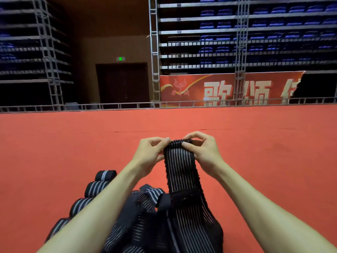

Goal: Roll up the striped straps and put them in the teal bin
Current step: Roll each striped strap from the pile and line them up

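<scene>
Ribbed elastic cloth strap (179, 161), matt red floor (73, 143) seemingly carpet, metal scaffolding (155, 52).

Red carpet (255, 152) open ahead, right; rolled straps (98, 187) left, strap pile (145, 225) near.

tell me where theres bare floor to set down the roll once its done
Free: red floor right of the right hand, and the stretch beyond both hands. Crowded: the loose strap pile in front, and the row of rolled straps under the left forearm. No bin in view.
</scene>
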The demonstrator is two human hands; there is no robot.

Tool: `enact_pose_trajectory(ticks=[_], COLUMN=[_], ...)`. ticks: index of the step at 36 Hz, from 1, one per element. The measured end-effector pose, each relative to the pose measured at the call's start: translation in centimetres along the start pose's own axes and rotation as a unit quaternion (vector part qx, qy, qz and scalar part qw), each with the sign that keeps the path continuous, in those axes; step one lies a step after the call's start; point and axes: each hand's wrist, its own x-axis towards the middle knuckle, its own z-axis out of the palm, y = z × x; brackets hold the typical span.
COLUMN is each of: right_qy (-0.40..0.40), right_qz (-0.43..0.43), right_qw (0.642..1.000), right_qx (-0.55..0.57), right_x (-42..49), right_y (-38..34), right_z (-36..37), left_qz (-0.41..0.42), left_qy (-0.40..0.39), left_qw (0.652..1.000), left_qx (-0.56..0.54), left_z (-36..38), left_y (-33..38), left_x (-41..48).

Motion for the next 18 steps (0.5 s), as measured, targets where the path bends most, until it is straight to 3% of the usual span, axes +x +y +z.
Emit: enact_pose_trajectory(ticks=[9,15,18], right_qy=[0.026,0.037,0.037], right_qz=[0.027,0.013,0.019], right_qw=[0.999,0.999,0.998], right_qx=[0.031,0.028,0.057], right_x=[2.3,3.1,3.2], right_y=[8.4,12.0,13.2], right_z=[-1.9,-2.4,-2.0], left_qz=[-0.037,-0.096,-0.084], left_qy=[0.027,-0.019,-0.009], left_qw=[0.999,0.994,0.995], left_qx=[0.024,0.044,0.058], left_z=[-0.6,-1.5,-2.2], left_y=[-7.6,-10.4,-10.9], left_x=[5.0,6.0,5.8])
